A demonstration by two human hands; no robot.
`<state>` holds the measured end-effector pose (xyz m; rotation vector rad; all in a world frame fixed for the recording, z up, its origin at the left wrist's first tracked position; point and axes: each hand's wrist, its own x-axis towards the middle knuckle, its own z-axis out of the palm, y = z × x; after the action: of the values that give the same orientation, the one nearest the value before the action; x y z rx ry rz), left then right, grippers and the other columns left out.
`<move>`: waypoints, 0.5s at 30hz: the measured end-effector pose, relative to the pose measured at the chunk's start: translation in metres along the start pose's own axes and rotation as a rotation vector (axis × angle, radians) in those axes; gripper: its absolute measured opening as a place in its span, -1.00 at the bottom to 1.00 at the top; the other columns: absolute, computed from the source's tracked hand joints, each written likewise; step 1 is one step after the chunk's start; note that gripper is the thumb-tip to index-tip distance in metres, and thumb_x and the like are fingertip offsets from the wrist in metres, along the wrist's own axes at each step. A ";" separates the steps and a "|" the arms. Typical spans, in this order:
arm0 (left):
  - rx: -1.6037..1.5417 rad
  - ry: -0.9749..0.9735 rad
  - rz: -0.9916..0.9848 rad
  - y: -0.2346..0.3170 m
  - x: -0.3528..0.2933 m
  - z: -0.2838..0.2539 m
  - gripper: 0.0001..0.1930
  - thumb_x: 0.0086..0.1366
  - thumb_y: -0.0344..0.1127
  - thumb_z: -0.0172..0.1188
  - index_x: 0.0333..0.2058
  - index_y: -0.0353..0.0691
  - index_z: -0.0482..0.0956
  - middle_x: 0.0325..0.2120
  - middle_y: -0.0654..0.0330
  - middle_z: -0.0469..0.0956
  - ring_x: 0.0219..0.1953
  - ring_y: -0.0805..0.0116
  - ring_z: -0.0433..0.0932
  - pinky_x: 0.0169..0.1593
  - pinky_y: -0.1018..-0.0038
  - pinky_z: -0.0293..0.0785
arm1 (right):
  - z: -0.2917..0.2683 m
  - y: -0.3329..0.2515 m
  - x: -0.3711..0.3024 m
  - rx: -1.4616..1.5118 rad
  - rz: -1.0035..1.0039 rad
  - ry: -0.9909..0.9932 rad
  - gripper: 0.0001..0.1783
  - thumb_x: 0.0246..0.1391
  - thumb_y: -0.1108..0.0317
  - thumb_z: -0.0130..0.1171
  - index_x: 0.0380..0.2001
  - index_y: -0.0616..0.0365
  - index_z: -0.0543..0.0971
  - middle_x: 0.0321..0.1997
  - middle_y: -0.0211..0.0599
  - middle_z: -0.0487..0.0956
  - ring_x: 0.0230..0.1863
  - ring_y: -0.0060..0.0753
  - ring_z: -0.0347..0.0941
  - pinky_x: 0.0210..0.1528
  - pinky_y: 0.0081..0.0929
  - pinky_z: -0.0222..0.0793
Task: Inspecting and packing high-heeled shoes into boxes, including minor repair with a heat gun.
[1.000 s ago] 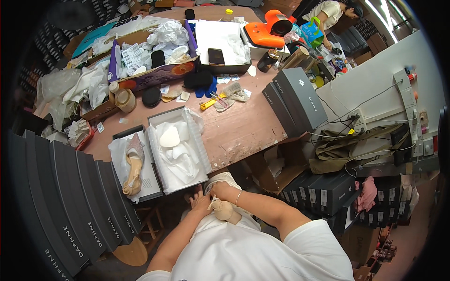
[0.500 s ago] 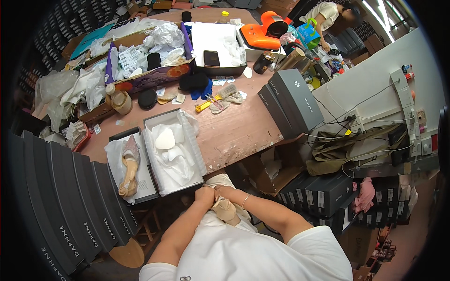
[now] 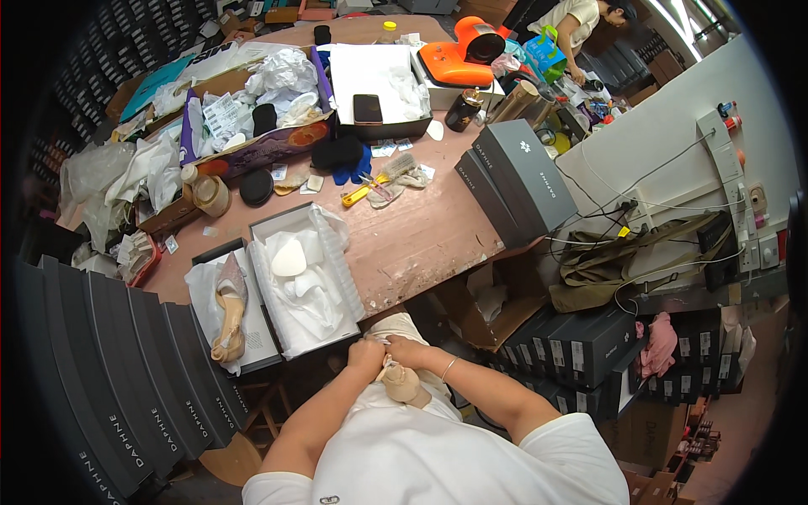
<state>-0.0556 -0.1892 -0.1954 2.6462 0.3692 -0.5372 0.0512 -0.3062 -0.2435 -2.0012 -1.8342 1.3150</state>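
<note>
Close against the person's chest, at the near edge of the wooden surface [image 3: 438,236], both hands work on one beige shoe [image 3: 402,383]. The left hand [image 3: 367,355] is clenched over the shoe's upper end, and the right hand [image 3: 406,350] grips it from the other side, a thin bracelet at its wrist; the shoe's rounded end hangs below the two hands, over the white shirt.

Just beyond the hands, an open white shoebox [image 3: 305,290] lies on the surface, filled with crumpled white tissue and a pale oval insert. Touching its left side sits the shallow box lid [image 3: 227,307], lined with paper, and in it lies a second beige heeled shoe [image 3: 229,307], toe pointing away from the person.

To the left, a row of dark grey shoeboxes [image 3: 109,370] stands on end, white lettering on their narrow faces. To the right on the surface, two dark grey boxes [image 3: 515,181] lean together, a small white emblem on the top one. Lower right, more dark boxes [image 3: 581,345] with small white labels are stacked under the surface's edge.

Farther back lie a yellow-handled brush [image 3: 383,175], a dark phone [image 3: 367,108] on white paper, and an orange device [image 3: 461,55].
</note>
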 end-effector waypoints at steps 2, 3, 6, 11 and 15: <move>-0.016 0.075 -0.046 -0.005 -0.008 0.010 -0.85 0.08 -0.31 0.17 -0.46 -0.22 0.67 -0.35 0.02 0.56 -0.37 0.12 0.63 -0.31 0.33 0.59 | -0.022 -0.022 -0.006 0.067 0.062 0.010 -0.65 -0.02 0.21 0.09 -0.20 0.19 0.55 -0.12 0.04 0.52 0.02 0.09 0.37 0.07 -0.18 0.32; -0.038 0.082 -0.044 -0.005 -0.010 0.011 -0.85 0.08 -0.31 0.18 -0.47 -0.23 0.66 -0.35 0.01 0.55 -0.37 0.11 0.63 -0.31 0.32 0.59 | -0.031 -0.030 -0.011 0.102 0.098 0.014 -0.63 0.00 0.21 0.08 -0.16 0.21 0.54 -0.08 0.08 0.50 0.03 0.09 0.37 0.07 -0.18 0.32; -0.084 0.103 -0.045 -0.004 -0.008 0.008 -0.86 0.06 -0.31 0.21 -0.49 -0.25 0.65 -0.35 0.01 0.54 -0.36 0.11 0.63 -0.30 0.31 0.58 | -0.041 -0.042 -0.014 0.065 0.190 0.013 -0.68 0.01 0.26 0.05 -0.23 0.22 0.58 -0.07 0.10 0.48 -0.03 0.09 0.43 0.01 -0.16 0.38; -0.030 0.100 -0.063 -0.002 0.003 0.017 -0.85 0.04 -0.29 0.22 -0.51 -0.25 0.65 -0.37 0.01 0.54 -0.39 0.09 0.62 -0.26 0.28 0.57 | -0.051 -0.053 -0.022 0.011 0.237 0.091 -0.67 -0.01 0.22 0.04 -0.34 0.26 0.62 -0.25 0.15 0.54 -0.26 0.07 0.53 -0.18 -0.13 0.47; -0.035 0.008 -0.061 0.002 0.008 0.007 -0.85 0.04 -0.31 0.20 -0.49 -0.26 0.65 -0.19 0.02 0.49 -0.19 0.11 0.56 -0.11 0.23 0.52 | -0.053 -0.050 -0.022 -0.012 0.270 0.062 -0.72 -0.01 0.28 0.03 -0.34 0.24 0.61 -0.19 0.07 0.53 -0.20 0.04 0.52 -0.14 -0.16 0.47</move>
<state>-0.0504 -0.1929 -0.2042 2.6110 0.4586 -0.5336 0.0507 -0.2890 -0.1698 -2.3338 -1.5919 1.2897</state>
